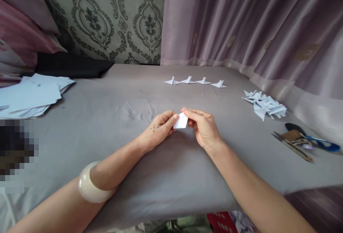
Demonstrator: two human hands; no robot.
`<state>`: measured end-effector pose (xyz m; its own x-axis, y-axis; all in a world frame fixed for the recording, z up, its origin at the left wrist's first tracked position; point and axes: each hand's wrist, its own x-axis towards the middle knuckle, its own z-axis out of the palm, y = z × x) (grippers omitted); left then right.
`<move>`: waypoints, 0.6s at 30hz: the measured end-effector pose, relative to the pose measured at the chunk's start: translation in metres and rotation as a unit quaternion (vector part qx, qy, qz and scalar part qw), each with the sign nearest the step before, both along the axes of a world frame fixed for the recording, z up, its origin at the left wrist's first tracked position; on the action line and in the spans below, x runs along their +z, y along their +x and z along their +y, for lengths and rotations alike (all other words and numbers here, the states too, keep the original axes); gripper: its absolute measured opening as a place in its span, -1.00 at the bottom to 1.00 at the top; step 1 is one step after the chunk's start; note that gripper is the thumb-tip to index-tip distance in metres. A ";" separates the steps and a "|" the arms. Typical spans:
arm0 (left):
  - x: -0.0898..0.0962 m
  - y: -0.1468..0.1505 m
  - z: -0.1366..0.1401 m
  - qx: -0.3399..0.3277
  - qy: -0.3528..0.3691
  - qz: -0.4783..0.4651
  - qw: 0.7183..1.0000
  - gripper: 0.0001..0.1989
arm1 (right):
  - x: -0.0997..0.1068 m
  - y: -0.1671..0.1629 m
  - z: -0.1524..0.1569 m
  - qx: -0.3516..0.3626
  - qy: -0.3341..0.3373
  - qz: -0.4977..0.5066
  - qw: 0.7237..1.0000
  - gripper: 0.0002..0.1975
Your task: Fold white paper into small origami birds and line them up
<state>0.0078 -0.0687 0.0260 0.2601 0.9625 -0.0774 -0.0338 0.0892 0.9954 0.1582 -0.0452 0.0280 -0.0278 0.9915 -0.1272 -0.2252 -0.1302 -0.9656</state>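
Observation:
A small folded piece of white paper [180,121] is held up between my two hands, above the grey cloth. My left hand [160,127] pinches its left edge between thumb and fingers. At its upper right corner, my right hand [205,125] grips it with the thumb on top and the fingers curled behind. The paper's far side is hidden from me. Beyond my hands, several folded paper birds [203,80] stand in a row on the cloth.
A heap of folded white papers [265,103] lies at right. Nearer are scissors [323,143] and a long pointed tool [293,148]. Stacked white sheets [32,93] lie at left, before a black cloth [72,65]. A curtain [203,22] hangs behind the grey-covered surface [115,93].

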 end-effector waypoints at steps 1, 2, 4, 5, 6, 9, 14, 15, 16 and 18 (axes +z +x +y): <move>0.001 0.000 0.000 -0.009 -0.025 -0.038 0.999 -0.66 | 0.000 0.003 0.002 0.006 -0.003 0.021 1.000 -0.72; 0.002 0.000 0.000 -0.025 -0.060 -0.082 0.995 -0.67 | 0.000 0.006 0.004 0.015 0.001 0.043 0.999 -0.70; 0.002 -0.003 0.002 -0.075 -0.143 -0.179 0.970 -0.72 | 0.000 0.011 0.005 0.050 0.024 0.066 0.996 -0.70; 0.002 -0.005 0.003 -0.103 -0.184 -0.222 0.952 -0.76 | 0.000 0.013 0.005 0.080 0.041 0.062 0.994 -0.70; 0.002 -0.007 0.004 -0.131 -0.218 -0.258 0.932 -0.80 | 0.000 0.014 0.005 0.119 0.057 0.048 0.990 -0.67; 0.001 -0.012 0.005 -0.197 -0.271 -0.317 0.887 -0.86 | -0.001 0.011 0.000 0.207 0.090 0.007 0.974 -0.62; -0.008 -0.008 0.004 -0.181 -0.254 -0.274 0.910 -0.88 | 0.003 0.006 -0.006 0.191 0.105 -0.051 0.975 -0.87; -0.009 -0.007 0.004 -0.136 -0.225 -0.249 0.932 -0.86 | 0.004 0.007 -0.006 0.180 0.097 -0.060 0.977 -0.86; -0.010 -0.005 0.005 -0.082 -0.190 -0.223 0.952 -0.82 | 0.005 0.008 -0.005 0.167 0.087 -0.070 0.980 -0.85; -0.010 -0.004 0.005 0.015 -0.112 -0.168 0.979 -0.71 | 0.005 0.012 -0.004 0.147 0.066 -0.095 0.982 -0.82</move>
